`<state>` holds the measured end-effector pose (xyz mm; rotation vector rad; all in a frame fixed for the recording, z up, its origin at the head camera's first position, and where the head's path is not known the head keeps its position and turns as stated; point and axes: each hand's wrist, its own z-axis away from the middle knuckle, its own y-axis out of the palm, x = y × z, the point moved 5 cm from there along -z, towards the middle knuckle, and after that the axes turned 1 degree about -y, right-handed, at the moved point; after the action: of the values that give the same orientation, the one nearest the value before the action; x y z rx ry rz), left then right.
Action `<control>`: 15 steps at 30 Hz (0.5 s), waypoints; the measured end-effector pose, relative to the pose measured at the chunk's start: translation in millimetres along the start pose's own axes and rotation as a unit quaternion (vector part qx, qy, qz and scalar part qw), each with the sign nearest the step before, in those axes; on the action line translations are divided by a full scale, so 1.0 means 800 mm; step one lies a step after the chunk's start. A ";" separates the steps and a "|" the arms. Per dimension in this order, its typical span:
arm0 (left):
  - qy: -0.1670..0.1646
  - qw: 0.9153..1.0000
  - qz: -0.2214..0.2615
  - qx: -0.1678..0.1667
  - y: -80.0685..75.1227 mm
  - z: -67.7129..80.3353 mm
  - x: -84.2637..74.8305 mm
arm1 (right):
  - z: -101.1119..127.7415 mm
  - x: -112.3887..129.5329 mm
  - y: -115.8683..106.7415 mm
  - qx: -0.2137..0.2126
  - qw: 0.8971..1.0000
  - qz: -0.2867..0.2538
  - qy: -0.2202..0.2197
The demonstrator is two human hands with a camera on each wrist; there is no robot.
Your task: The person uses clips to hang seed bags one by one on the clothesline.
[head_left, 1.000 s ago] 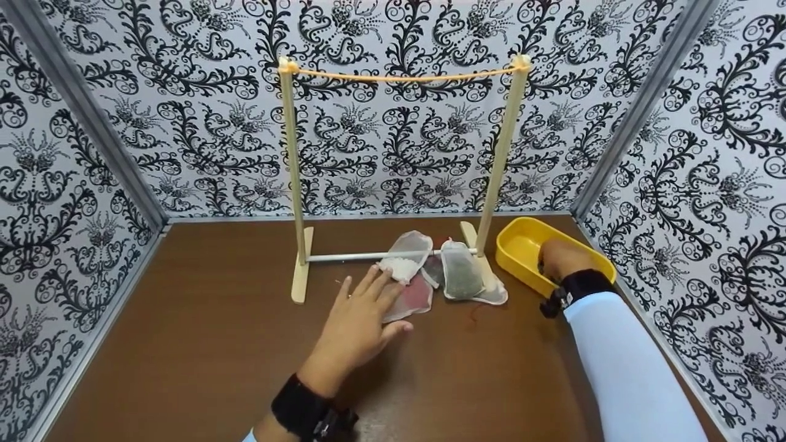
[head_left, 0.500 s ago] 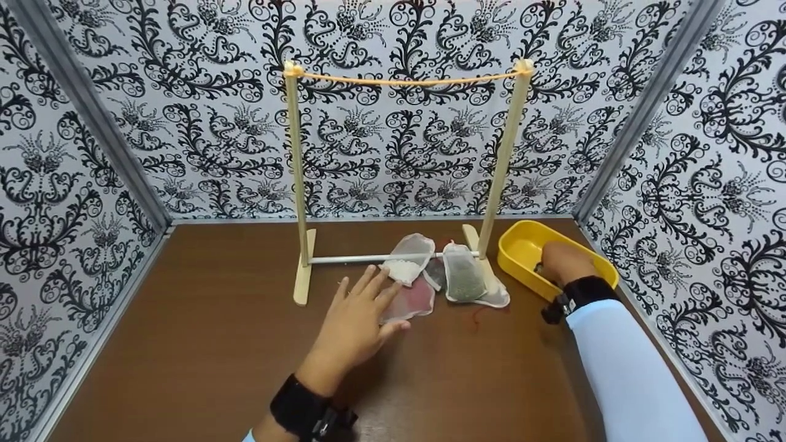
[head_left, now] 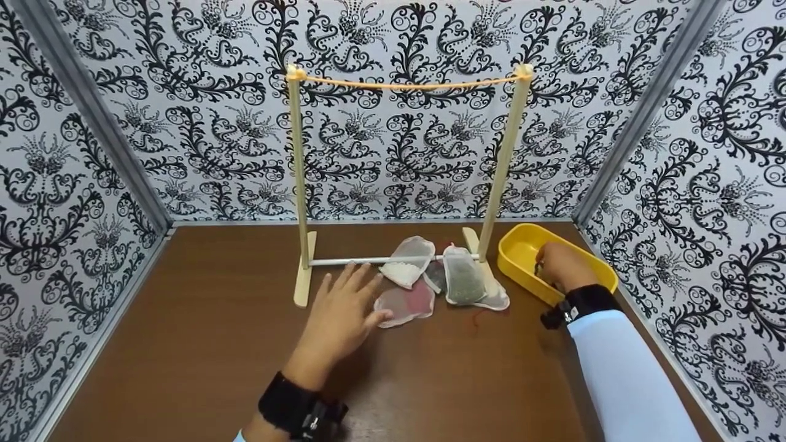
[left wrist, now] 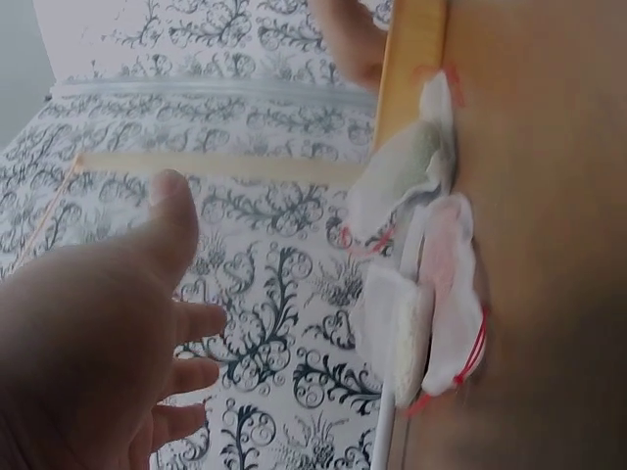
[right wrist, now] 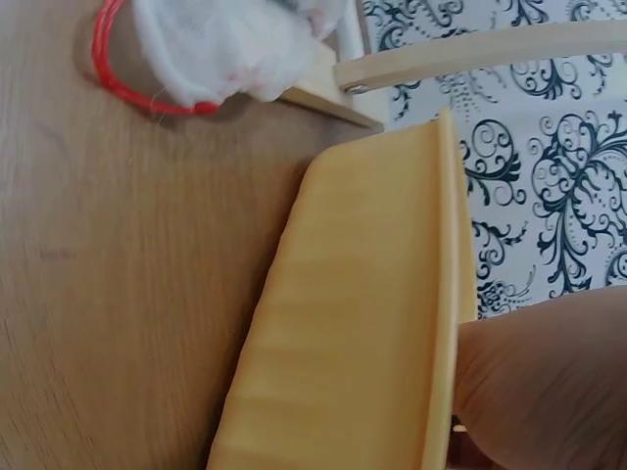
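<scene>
Slightly leftward and back from the pouches, the left hand now hovers over the desk with its thumb tip beside the near edge of the pink pouch; half a second ago its fingers overlapped that pouch. Its grip is apart, fingers straight and spread, holding nothing. In the left wrist view the palm is open, with the pouches well clear of it.

On the right side of the desk, the right hand reaches down into the yellow tray, about where it was before. Its fingers dip behind the tray's near wall, so I cannot tell whether that grip is apart or clamped on anything. The right wrist view shows only the tray's outer wall and a bit of hand over the rim.

Just past the left hand lie the mesh pouches, clustered near the rack's right foot: the pink pouch nearest, a white pouch leaning over the rack's low metal bar, and a green pouch beside the right foot, touching the others. Red string trails from them onto the desk.

Farther back stands the wooden rack, two upright posts near the desk's far edge, with an orange cord stretched between their tops. Nothing hangs on the cord.
</scene>
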<state>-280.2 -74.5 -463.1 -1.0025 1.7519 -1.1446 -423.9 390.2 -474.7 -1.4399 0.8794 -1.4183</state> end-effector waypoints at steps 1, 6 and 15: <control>-0.009 1.000 -0.002 0.001 0.000 -0.001 0.006 | 0.000 0.001 -0.002 -0.006 1.000 -0.006 0.006; -0.057 0.998 -0.003 0.010 0.000 -0.003 0.042 | -0.001 0.015 -0.019 -0.064 0.998 0.002 0.019; -0.146 0.988 0.027 0.044 0.017 0.004 0.113 | 0.010 0.052 -0.048 -0.148 0.979 -0.137 0.017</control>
<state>-312.9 -153.8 -494.0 -1.0084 1.4740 -0.9770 -416.1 365.3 -423.4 -1.8210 0.9738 -1.5657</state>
